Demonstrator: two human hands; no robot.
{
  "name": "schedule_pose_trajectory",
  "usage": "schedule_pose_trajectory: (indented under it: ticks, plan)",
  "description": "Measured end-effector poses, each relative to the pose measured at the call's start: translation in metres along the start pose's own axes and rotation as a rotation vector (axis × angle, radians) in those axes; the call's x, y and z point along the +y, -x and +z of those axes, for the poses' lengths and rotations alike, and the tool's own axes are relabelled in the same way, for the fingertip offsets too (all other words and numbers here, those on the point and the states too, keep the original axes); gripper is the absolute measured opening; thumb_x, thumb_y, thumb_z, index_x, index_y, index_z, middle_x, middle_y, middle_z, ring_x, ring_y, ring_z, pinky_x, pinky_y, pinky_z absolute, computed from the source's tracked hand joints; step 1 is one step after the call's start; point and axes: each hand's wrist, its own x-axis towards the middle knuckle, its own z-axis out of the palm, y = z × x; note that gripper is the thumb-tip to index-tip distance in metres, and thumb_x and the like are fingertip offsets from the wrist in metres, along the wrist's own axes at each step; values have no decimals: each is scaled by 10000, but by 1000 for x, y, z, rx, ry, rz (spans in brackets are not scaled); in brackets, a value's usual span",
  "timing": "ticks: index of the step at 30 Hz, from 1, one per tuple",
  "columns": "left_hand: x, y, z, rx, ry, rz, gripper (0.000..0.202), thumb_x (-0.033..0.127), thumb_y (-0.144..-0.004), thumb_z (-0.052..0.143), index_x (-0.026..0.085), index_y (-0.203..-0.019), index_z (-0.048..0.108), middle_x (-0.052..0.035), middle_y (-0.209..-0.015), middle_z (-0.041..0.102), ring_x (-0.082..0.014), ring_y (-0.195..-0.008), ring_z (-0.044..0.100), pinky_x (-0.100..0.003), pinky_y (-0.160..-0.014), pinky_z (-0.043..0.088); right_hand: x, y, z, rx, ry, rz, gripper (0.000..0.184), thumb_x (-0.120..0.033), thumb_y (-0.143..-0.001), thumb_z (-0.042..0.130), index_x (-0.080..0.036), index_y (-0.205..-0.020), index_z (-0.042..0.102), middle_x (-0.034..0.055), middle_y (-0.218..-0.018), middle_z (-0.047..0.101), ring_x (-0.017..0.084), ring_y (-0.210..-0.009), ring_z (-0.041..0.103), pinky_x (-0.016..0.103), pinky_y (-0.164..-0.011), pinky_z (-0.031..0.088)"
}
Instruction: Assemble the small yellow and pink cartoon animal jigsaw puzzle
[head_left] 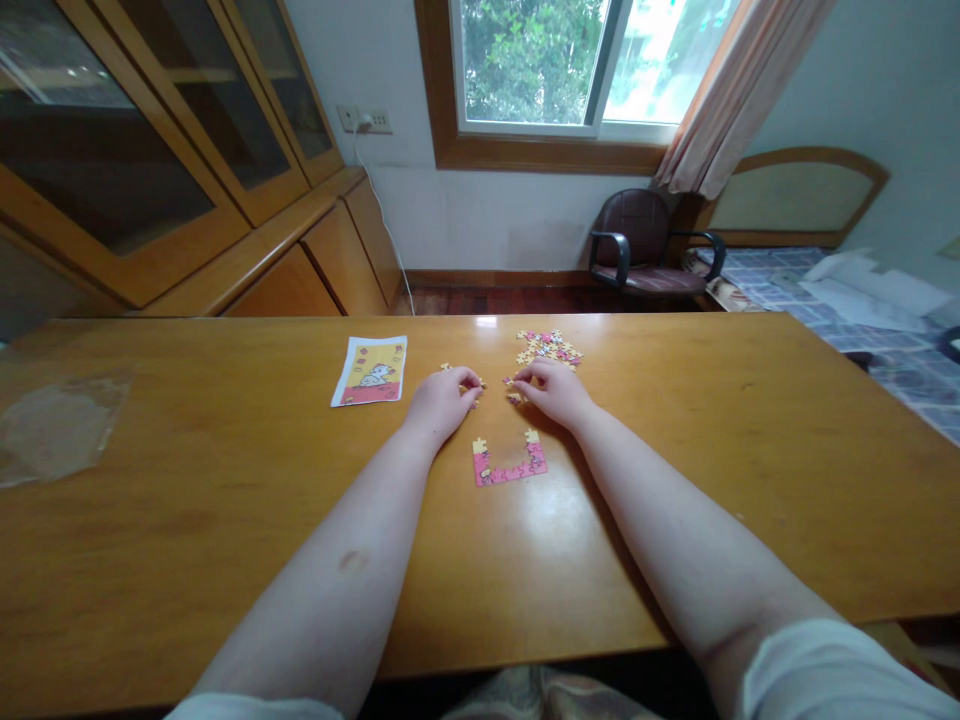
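Though partial, pink and yellow puzzle [517, 474]; piece [508, 381] in pinching right hand [556, 390], left hand [441, 405] unclear.

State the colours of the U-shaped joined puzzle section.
The puzzle section is mostly pink with yellow upper tips, in the head view.

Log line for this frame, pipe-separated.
left hand: at small yellowish jigsaw pieces, grip unclear | right hand: at small pinkish jigsaw pieces, grip unclear | U-shaped pink-and-yellow jigsaw section: on brown wooden table
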Motion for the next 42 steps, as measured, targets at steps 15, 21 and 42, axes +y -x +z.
schedule_pose_trajectory:
  ticks: [15,21,42]
  plan:
    - [12,4,11,-22,226,103,172,280,-822,581,192,-966,611,-38,-934,691,-173,-829,627,-319,-786,496,-2,3,4,-74,-40,-107,99,-226,-785,694,-220,-877,732,26,-816,648,148,-761,574,276,-736,450]
    - [9,6,10,-105,-114,317,277,318,-854,544,241,-1088,670,-51,-1281,608,-269,-1167,503,-469,-1023,364,10,-1,0,79,-17,113,104,-242,-765,681,-185,-849,705,19,-771,637,130,-647,499,267,-656,421]
    - [5,5,12,-130,-149,338,336,283,-872,483,252,-1131,694,-39,-1224,651,-253,-1158,516,-454,-1033,380,-1,3,3,-190,57,-19,114,-204,-741,688,-200,-846,735,15,-765,656,135,-706,577,249,-705,440]
